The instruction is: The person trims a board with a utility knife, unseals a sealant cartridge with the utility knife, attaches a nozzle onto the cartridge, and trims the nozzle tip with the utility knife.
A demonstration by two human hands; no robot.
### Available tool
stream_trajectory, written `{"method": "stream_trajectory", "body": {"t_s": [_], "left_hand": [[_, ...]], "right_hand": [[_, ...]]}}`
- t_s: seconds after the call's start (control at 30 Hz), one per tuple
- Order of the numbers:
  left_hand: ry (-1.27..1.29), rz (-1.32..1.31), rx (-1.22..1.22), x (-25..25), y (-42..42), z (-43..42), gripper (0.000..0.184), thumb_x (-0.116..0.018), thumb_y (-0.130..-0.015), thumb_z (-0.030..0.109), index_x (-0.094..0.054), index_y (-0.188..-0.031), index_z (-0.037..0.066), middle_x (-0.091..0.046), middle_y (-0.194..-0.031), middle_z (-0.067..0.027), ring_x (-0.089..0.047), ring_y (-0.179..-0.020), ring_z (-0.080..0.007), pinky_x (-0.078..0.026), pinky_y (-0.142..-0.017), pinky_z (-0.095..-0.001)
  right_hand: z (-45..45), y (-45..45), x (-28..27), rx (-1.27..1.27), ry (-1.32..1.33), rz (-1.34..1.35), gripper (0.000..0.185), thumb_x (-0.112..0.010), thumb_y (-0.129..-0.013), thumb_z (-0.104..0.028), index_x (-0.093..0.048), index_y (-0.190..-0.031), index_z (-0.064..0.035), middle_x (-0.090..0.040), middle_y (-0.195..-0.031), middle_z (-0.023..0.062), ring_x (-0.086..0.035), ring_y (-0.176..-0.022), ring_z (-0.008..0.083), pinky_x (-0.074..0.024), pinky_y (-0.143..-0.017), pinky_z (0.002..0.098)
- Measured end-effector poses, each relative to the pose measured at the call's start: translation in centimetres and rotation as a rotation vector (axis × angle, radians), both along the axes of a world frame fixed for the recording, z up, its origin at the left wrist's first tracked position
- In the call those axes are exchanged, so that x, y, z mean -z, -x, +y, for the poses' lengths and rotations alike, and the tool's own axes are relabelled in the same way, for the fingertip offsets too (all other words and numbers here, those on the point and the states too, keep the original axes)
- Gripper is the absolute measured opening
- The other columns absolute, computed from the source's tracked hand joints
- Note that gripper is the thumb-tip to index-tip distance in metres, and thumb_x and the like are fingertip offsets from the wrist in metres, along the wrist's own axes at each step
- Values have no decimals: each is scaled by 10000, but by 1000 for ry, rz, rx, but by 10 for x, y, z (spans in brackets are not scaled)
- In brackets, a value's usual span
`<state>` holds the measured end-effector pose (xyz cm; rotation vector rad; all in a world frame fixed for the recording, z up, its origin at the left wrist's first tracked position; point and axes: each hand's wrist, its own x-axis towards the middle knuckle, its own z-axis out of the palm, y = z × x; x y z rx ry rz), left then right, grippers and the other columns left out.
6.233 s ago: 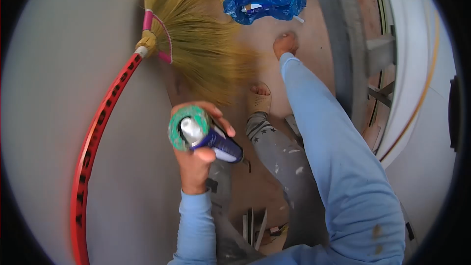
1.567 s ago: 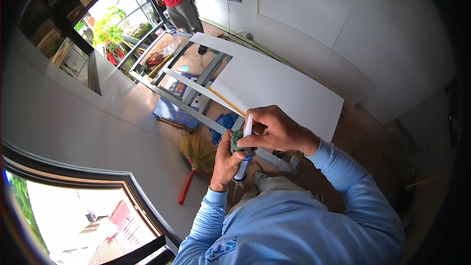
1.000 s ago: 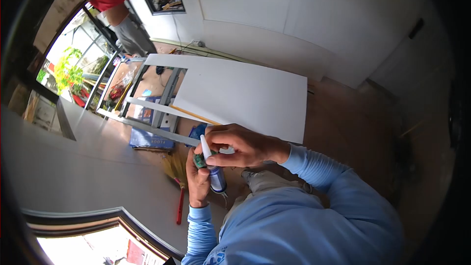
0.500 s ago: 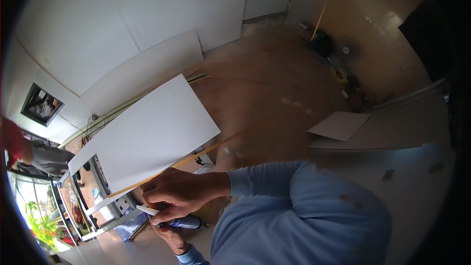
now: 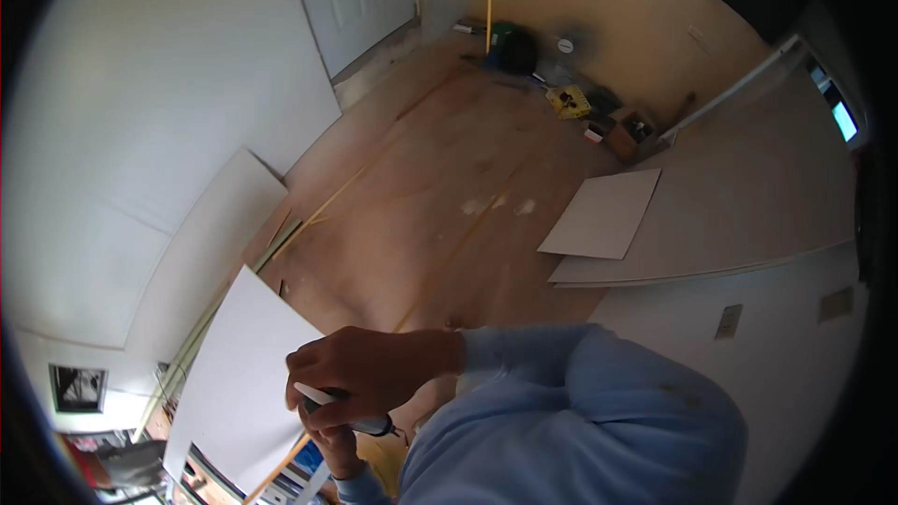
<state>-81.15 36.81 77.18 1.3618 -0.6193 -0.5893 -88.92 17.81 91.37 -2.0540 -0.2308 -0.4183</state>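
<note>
Near the bottom middle, my right hand point(image 5: 351, 369) has its fingers curled round the upper end of a dark blue and black handheld tool point(image 5: 376, 425) with a white pointed tip. I cannot make out its exact kind. Below it, my left hand point(image 5: 339, 454) is closed round the same tool, partly hidden behind the right hand. A large white sheet point(image 5: 238, 365) lies just left of both hands on a frame-like support, with a wooden strip point(image 5: 281, 466) along its near edge.
White panels point(image 5: 201, 234) lean on the left wall. Another white board point(image 5: 603, 215) rests on a stack of sheets point(image 5: 739, 196) at right. Tools and a box point(image 5: 629, 131) sit by the far wall. Thin strips point(image 5: 323, 210) lie on the brown floor. A person's leg point(image 5: 131, 466) shows at lower left.
The view has swung right, so the white sheet now sits lower and further left. Both hands remain together on the tool, with the right hand slightly more turned over it.
</note>
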Motion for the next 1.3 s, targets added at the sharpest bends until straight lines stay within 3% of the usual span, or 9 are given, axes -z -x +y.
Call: {"method": "stream_trajectory", "body": {"t_s": [0.2,0.33,0.57,0.73,0.83,0.93,0.97,1.07,1.3], "left_hand": [[108,73,355,-46,37,-167,1201,-535,-764,979,-502,-1379,-52,-587,-1169,-74,-574,-1083,-176,-487,-901,-330],[200,91,565,-114,82,-283,1090,-635,-728,936,-513,-1234,-21,-650,-1063,-110,-700,-903,-193,-572,-778,-328],[308,120,810,-125,126,-440,914,-709,-767,847,-483,-1105,28,-666,-996,-120,-718,-836,-197,-584,-714,-314],[235,229,1035,-112,167,-539,980,-720,-760,843,-509,-1199,-8,-668,-1014,-116,-709,-824,-194,-576,-701,-321],[225,382,1232,-104,177,-605,1029,-735,-751,832,-508,-1265,-30,-669,-1047,-122,-706,-823,-198,-574,-695,-330],[185,332,1277,-107,180,-671,1130,-674,-715,899,-499,-1338,-27,-674,-989,-133,-707,-786,-209,-590,-663,-333],[162,276,1270,-107,182,-692,1177,-634,-703,937,-492,-1370,-23,-676,-944,-134,-707,-762,-211,-595,-643,-332],[76,413,1300,-111,202,-759,1033,-772,-737,804,-497,-1293,-21,-682,-1034,-116,-706,-858,-196,-586,-745,-332],[-30,347,1434,-138,272,-899,694,-876,-859,425,-520,-1290,13,-681,-1006,-87,-680,-844,-165,-563,-758,-313]], "right_hand": [[-133,81,-28,243,175,-41,217,-705,-1011,-271,-699,-954,-62,-633,-917,85,-652,-838,262,-523,-703,377],[-226,151,-76,199,-78,92,214,-719,-1012,-269,-693,-985,-59,-621,-889,74,-624,-771,235,-506,-685,362],[-322,215,-87,644,153,-45,236,-714,-1003,-260,-637,-928,-51,-589,-784,98,-600,-703,267,-467,-645,384],[-399,271,-81,771,82,15,226,-698,-1022,-260,-661,-985,-41,-639,-851,102,-644,-763,288,-488,-685,403],[-462,296,-89,568,-338,207,206,-684,-1046,-245,-701,-1080,-42,-689,-953,89,-693,-847,220,-552,-725,362],[-536,301,-79,548,-19,126,200,-688,-1047,-230,-710,-1121,-46,-700,-963,91,-706,-874,197,-551,-732,344],[-556,305,-78,579,-89,133,200,-691,-1045,-230,-712,-1118,-45,-703,-966,91,-707,-879,192,-550,-740,341],[-614,332,-77,676,-237,159,203,-700,-1041,-233,-715,-1108,-42,-711,-977,91,-708,-889,179,-545,-759,331],[-741,407,-75,860,-333,136,225,-713,-1033,-238,-711,-1098,-22,-727,-975,72,-686,-866,147,-532,-753,317]]}}
